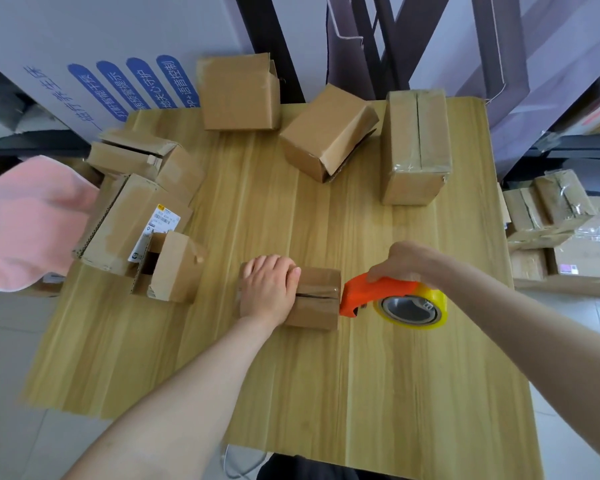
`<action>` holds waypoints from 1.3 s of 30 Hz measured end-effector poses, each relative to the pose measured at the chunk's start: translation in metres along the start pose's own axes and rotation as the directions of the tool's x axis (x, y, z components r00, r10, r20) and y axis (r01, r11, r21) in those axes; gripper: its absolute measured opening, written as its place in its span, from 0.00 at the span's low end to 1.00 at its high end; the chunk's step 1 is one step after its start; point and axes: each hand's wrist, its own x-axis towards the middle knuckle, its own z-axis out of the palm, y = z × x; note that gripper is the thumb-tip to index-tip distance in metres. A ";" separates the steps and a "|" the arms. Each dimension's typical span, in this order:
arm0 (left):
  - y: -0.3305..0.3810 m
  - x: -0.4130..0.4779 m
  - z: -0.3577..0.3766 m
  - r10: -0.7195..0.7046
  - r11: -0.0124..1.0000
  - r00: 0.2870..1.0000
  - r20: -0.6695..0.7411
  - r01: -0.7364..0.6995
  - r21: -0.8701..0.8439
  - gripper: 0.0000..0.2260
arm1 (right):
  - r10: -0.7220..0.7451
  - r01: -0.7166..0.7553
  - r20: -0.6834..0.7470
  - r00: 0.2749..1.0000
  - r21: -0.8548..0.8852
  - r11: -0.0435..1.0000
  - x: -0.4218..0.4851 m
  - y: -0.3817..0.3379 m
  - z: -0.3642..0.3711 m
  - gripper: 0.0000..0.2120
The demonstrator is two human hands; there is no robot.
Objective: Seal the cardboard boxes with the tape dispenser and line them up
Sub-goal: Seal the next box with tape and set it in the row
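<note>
- Small cardboard box [317, 299], seam up, lies mid-table [361, 393].
- Orange-and-yellow tape dispenser [378, 294], its nose touching that box's right end.
- Other boxes [239, 91] stand along the far and left edges.

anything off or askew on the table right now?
Yes. The box at back centre sits rotated with its end flap gaping. The boxes at left lie piled crooked, flaps open. Nothing is in a row yet.
</note>
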 end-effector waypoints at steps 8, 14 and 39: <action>-0.004 -0.002 -0.007 0.061 0.997 0.997 0.056 -0.058 -0.049 0.29 | 0.164 -0.147 -0.297 0.940 0.080 0.986 -0.012 0.022 0.059 0.19; 0.003 -0.013 -0.009 -0.144 0.988 0.985 0.091 0.148 -0.046 0.33 | 0.099 0.235 -0.490 0.866 0.573 0.785 -0.065 0.045 0.068 0.17; 0.042 -0.021 -0.239 0.126 0.263 0.976 0.175 0.137 -0.955 0.10 | -0.201 0.737 -0.772 0.603 0.442 0.511 -0.203 -0.027 0.044 0.06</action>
